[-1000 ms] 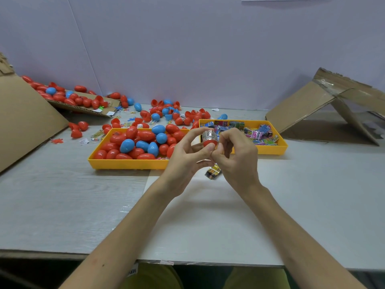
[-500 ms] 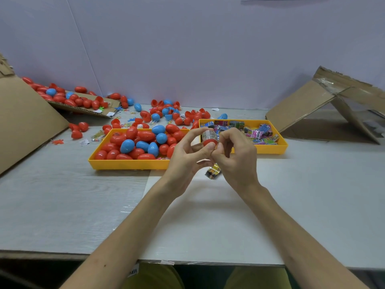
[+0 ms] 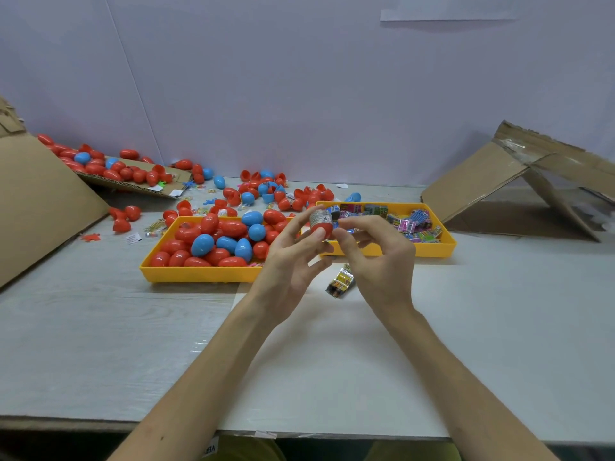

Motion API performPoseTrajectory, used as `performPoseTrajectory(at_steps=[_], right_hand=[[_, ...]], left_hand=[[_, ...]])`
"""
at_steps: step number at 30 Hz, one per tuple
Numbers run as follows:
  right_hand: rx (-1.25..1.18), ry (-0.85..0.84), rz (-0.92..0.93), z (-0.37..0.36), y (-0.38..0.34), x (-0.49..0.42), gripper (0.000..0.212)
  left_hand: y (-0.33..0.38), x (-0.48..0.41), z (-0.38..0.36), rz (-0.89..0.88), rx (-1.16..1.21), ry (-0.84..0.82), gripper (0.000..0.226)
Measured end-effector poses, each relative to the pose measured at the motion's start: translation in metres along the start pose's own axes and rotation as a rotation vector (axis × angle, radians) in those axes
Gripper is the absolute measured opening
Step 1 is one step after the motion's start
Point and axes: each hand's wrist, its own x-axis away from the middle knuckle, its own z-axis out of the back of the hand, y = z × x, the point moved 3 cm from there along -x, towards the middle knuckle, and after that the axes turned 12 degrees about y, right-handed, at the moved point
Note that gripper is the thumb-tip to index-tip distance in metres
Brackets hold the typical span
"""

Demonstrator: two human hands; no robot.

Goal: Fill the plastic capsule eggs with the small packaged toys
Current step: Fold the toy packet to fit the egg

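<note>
Left hand: the left hand pinches a red plastic capsule egg half between thumb and fingertips, raised in front of the two trays.
Right hand: the right hand sits just beside the egg half, fingers loosely spread and gripping nothing. Whether the forefinger touches the egg cannot be told.
Egg in hand: a silvery packaged toy sticks out of the open top, and no cap is on.
Spare packet: a yellow-and-black foil packet lies on the pale table below the hands.
Egg tray: a yellow plastic tray is heaped with closed red and blue eggs. Whether they are filled cannot be told.
Toy tray: a second yellow tray holds many small colourful packets.
Loose shells: open red and blue halves lie scattered behind the trays.
Progress: this egg looks half done, since the toy needs pushing in and a cap fitting. With so many packets and open shells about, much of the job appears left.
</note>
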Motion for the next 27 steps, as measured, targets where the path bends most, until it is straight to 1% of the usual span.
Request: performPoseTrajectory(at_steps=[4,13,15,24,27], right_hand=[[-0.017,-0.012,-0.007,0.0001,-0.0009,0.0008,0.011],[0.058,-0.018,0.160,-0.0002,0.0028,0.0023,0.007],[0.081,-0.010,0.182,0.0001,0.0038,0.0032,0.004],[0.119,-0.031,0.250,0.0004,0.0029,0.0038,0.007],[0.136,-0.039,0.273,0.0000,0.0020,0.0043,0.005]], left_hand=[[-0.0003,-0.0018,0.0015,-0.002,0.037,0.005,0.037],[0.0009,0.0001,-0.0009,-0.026,-0.022,-0.026,0.040],[0.0007,0.0001,-0.0011,-0.038,-0.034,-0.016,0.041],[0.0004,0.0010,-0.0005,-0.065,-0.125,-0.020,0.047],[-0.0007,0.0004,-0.0005,-0.078,-0.127,-0.007,0.044]])
